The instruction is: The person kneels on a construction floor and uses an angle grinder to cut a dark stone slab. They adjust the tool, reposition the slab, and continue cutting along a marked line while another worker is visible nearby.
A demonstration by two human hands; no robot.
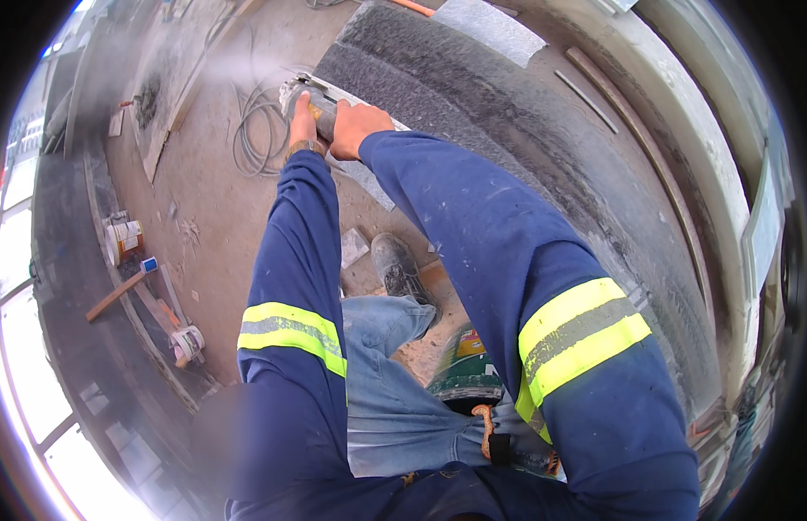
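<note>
Fingers point(304, 110) of both hands point(301, 130) point(360, 128) apparently wrap the grinder point(320, 101).

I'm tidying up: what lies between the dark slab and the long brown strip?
In the head view, a thin grey bar lies between the dark slab and the long brown strip.

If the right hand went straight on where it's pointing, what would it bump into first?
The power tool, which the right hand already touches. After that, probably the left hand, though depth is hard to judge.
</note>
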